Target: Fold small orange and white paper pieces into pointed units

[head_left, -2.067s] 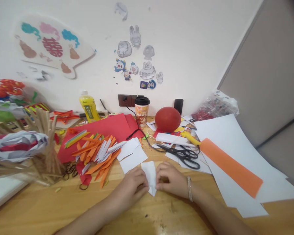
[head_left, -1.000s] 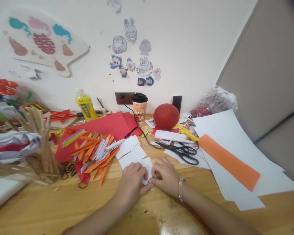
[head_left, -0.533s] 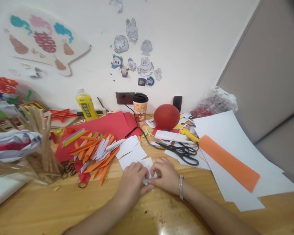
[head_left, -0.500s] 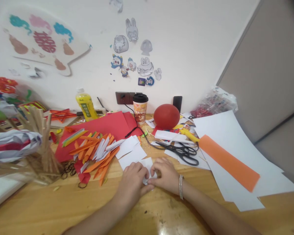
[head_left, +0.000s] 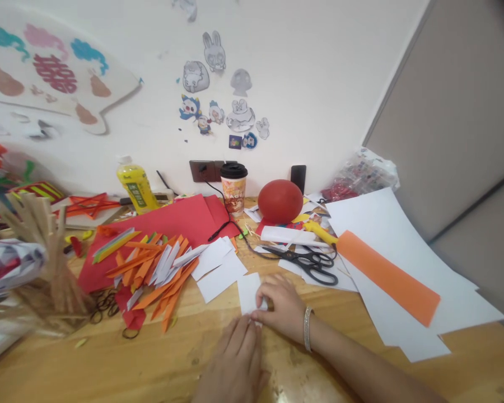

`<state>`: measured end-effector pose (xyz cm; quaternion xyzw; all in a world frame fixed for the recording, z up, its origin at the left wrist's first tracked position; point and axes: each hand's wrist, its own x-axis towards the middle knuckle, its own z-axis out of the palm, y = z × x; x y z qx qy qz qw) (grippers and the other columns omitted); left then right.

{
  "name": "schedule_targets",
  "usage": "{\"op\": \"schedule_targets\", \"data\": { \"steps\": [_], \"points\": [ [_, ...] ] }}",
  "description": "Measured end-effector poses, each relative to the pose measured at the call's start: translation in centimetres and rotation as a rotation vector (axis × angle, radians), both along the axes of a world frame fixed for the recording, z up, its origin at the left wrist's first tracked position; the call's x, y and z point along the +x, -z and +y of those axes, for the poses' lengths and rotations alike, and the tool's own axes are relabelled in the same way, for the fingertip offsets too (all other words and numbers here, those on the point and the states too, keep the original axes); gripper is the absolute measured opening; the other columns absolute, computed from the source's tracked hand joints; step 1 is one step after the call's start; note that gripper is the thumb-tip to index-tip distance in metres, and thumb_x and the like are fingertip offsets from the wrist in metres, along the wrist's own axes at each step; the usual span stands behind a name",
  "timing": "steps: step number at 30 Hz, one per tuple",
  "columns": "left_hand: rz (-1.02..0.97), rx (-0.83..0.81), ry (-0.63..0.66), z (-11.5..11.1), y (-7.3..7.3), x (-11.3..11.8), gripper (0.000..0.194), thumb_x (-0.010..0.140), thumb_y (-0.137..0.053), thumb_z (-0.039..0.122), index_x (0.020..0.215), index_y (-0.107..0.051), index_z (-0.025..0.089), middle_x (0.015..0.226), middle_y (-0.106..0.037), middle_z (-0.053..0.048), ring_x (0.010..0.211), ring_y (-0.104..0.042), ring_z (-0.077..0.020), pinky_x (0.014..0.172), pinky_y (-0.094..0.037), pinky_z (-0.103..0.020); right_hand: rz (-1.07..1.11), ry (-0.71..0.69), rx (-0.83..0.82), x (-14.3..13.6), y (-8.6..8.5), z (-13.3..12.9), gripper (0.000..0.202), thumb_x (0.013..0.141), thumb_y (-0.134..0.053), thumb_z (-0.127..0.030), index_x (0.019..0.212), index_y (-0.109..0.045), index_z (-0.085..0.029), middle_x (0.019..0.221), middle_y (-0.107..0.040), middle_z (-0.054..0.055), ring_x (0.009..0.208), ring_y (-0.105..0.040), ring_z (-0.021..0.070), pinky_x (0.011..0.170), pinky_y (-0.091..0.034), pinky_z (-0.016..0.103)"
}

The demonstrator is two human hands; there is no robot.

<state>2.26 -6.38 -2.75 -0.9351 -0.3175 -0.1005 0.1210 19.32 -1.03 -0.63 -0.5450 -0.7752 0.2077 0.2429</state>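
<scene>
A small piece of white paper (head_left: 248, 288) lies on the wooden table in front of me. My right hand (head_left: 282, 305) pinches its right side between thumb and curled forefinger. My left hand (head_left: 237, 355) lies flat with its fingers stretched forward, the fingertips at the paper's near edge and close to my right thumb. That near edge is partly hidden under the fingers. Just beyond and to the left are more white paper pieces (head_left: 223, 277). Black-handled scissors (head_left: 304, 257) rest beyond my right hand.
Folded orange and white strips (head_left: 162, 268) are heaped on the left by red paper (head_left: 174, 221). Farther back stand a yellow bottle (head_left: 138, 187), a lidded cup (head_left: 234, 190) and a red balloon (head_left: 280, 201). An orange strip (head_left: 388, 277) crosses large white sheets (head_left: 420, 252) on the right.
My left hand has drawn back toward me and flattened, uncovering more of the white paper. My right hand keeps its pinch. The whole view has shifted slightly.
</scene>
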Motion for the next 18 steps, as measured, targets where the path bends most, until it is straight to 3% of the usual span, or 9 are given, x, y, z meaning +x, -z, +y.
{"op": "schedule_targets", "data": {
  "steps": [7,13,18],
  "points": [
    [0.041,-0.053,-0.041,0.2,-0.2,0.8,0.04,0.086,-0.05,0.035,0.113,-0.06,0.008,0.106,-0.064,-0.016,0.104,-0.055,-0.0297,0.095,-0.039,-0.045,-0.059,0.04,0.02,0.4,0.2,0.0,0.024,0.067,-0.076,-0.034,0.076,-0.058,-0.021,0.083,-0.054,-0.002,0.086,-0.046,0.0178,0.075,-0.031,0.028],
    [-0.016,-0.029,-0.038,-0.1,-0.6,0.5,0.035,0.086,-0.049,0.033,0.111,-0.06,0.011,0.105,-0.064,-0.012,0.106,-0.052,-0.0269,0.1,-0.035,-0.045,-0.13,0.121,0.086,1.3,0.2,0.4,0.011,0.08,-0.063,-0.029,0.087,-0.061,-0.021,0.089,-0.056,0.003,0.087,-0.047,0.0202,0.076,-0.035,0.033],
    [-0.17,0.044,0.031,1.2,-0.4,-0.6,0.021,0.084,-0.049,0.022,0.097,-0.064,0.016,0.097,-0.066,-0.008,0.102,-0.056,-0.0232,0.099,-0.039,-0.041,-0.106,-0.064,0.263,2.6,-0.5,0.6,0.022,0.087,-0.049,-0.02,0.103,-0.064,-0.023,0.114,-0.056,0.008,0.101,-0.046,0.0231,0.086,-0.037,0.039]
  ]
}}
